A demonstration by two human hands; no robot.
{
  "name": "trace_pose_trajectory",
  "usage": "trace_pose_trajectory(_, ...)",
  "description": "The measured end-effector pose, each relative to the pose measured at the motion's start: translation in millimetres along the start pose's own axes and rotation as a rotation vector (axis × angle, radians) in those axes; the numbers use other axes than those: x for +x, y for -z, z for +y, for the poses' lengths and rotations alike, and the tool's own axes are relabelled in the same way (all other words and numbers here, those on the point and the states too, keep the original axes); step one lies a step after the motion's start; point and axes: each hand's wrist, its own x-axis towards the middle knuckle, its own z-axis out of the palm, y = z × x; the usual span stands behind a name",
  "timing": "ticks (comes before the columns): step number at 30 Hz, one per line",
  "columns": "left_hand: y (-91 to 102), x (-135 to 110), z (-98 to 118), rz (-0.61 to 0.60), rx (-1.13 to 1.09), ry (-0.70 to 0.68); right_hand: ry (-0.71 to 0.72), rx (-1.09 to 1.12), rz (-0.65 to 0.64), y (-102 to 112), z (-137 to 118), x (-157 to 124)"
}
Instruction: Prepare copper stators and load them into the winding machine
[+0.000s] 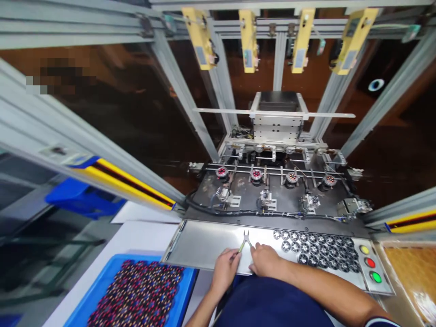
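Note:
A pair of cutting pliers (246, 238) with yellow-green handles points away from me over the metal tray (207, 240), its jaws apart. My left hand (225, 269) is closed on the left handle. Around the right handle are the curled fingers of my right hand (266, 260). Several round black parts with light star-shaped centres (312, 248) lie in rows on the tray, to the right of my right hand.
Beyond the tray is a fixture plate with round coil parts (256, 175) on mounts. Yellow units (248, 41) hang overhead. Buttons (369, 262) sit at the right. A blue bin (119, 257) of small coloured parts stands left. Yellow-edged bars (136, 184) flank the frame.

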Motion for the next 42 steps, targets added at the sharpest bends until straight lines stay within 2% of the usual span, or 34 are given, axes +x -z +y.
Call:
trace_pose_trajectory(3, 0.7, -4, 2, 0.026, 0.088, -0.062, 0.13, -0.068, 0.084, 41, 8, -17)
trace_pose_trajectory(6, 22.7, -6, 3, 0.067, 0.176, -0.107, 0.247, -0.142, 0.235, 102, 30, -29)
trace_pose_trajectory(8, 55.5, -1, 5, 0.135, 0.24, -0.13, 0.264, -0.215, 0.352, 147, 52, -29)
trace_pose_trajectory(11, 121.6, 25, 20, 0.255, 0.348, -0.175, 0.276, -0.326, 0.473, 205, 91, -8)
trace_pose_trajectory(14, 180.3, 76, 48, 0.304, 0.452, -0.251, 0.305, -0.407, 0.501, 235, 119, 35)
trace_pose_trajectory(16, 202.9, 121, 67, 0.278, 0.525, -0.309, 0.311, -0.44, 0.501, 238, 128, 69)
trace_pose_trajectory(18, 209.9, 166, 82, 0.224, 0.598, -0.367, 0.31, -0.458, 0.492, 230, 133, 98)
trace_pose_trajectory(21, 199.5, 221, 88, 0.115, 0.691, -0.429, 0.316, -0.46, 0.481, 211, 138, 127)
trace_pose_trajectory(24, 181.1, 256, 80, 0.043, 0.757, -0.446, 0.331, -0.444, 0.484, 196, 147, 140)
trace_pose_trajectory(27, 167.9, 275, 69, 0.0, 0.796, -0.436, 0.343, -0.417, 0.483, 188, 157, 146)
trace_pose_trajectory(30, 163.1, 288, 62, -0.036, 0.817, -0.417, 0.347, -0.38, 0.48, 183, 165, 152)
trace_pose_trajectory(42, 168.7, 325, 45, -0.251, 0.828, -0.357, 0.347, -0.279, 0.437, 175, 175, 169)
